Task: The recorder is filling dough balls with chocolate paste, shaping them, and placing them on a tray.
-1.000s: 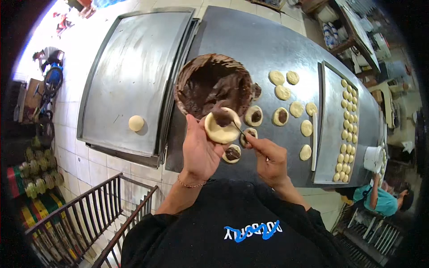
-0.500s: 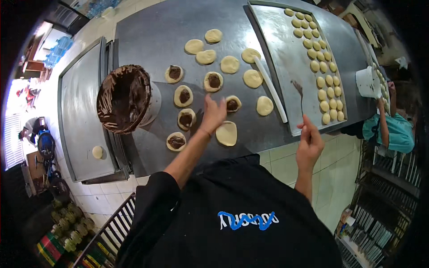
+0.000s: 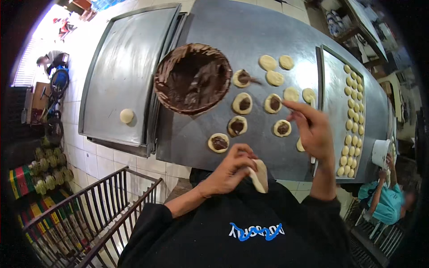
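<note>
Near the table's front edge, my left hand [image 3: 230, 172] pinches a flat dough round [image 3: 258, 176] that hangs tilted from the fingers. My right hand [image 3: 315, 131] is closed round the thin handle of a spoon, whose chocolate-smeared end [image 3: 255, 81] hangs over the table, blurred by motion. Just left of it stands a large tub [image 3: 223, 91] with dark chocolate paste coating its inside and rim. Between tub and right hand lie several dough rounds topped with chocolate, such as one dough round [image 3: 242, 103]. Plain dough rounds [image 3: 275, 78] lie farther back.
Left of the tub, a metal tray [image 3: 120, 67] carries a single dough ball [image 3: 127, 116]. A white stick [image 3: 313, 105] lies partly behind my right hand. Farther right, another tray [image 3: 328, 80] holds rows of dough balls. A person in teal [image 3: 386, 198] works beside a white bucket [image 3: 380, 153].
My left hand has lifted a plain dough round off the table toward me. My right hand has carried the spoon from the tray's side across to the chocolate-topped rounds. The view has swung left.
</note>
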`<state>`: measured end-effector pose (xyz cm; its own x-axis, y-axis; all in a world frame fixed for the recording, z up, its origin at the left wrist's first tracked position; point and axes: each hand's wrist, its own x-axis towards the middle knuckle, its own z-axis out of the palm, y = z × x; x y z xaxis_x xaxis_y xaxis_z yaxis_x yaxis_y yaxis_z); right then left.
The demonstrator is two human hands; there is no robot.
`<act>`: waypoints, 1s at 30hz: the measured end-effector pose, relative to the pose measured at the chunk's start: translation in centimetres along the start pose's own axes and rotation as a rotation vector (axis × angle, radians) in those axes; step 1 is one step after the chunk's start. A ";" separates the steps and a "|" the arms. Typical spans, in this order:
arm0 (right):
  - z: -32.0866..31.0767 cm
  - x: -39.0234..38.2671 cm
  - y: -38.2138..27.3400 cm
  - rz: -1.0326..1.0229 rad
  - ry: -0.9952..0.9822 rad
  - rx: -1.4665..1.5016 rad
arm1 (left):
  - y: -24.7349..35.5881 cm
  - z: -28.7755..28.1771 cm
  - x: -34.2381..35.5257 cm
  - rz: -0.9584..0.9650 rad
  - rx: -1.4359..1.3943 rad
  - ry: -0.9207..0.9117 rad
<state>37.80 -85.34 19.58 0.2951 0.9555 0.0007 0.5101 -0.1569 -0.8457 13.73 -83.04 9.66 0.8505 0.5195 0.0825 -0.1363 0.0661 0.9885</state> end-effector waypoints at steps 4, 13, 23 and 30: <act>5.3 11.8 -5.7 -0.324 -0.458 -0.670 | 3.1 -6.2 -1.9 -0.098 -1.170 0.439; 12.8 16.6 -11.1 -0.287 -1.052 -0.731 | 4.5 -17.9 -4.9 -0.144 -1.106 0.951; 12.6 15.5 -11.1 -0.085 -0.970 -0.605 | 1.1 -20.8 -7.0 -0.502 -0.810 0.873; 14.3 12.8 -8.0 -0.126 -0.816 -0.482 | 1.5 -21.3 -6.9 -0.468 -0.786 0.889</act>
<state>25.98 -68.25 18.72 -0.3461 0.8237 -0.4491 0.8313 0.0473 -0.5539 -3.15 -68.36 7.84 0.3083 0.6793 -0.6660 -0.4385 0.7228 0.5342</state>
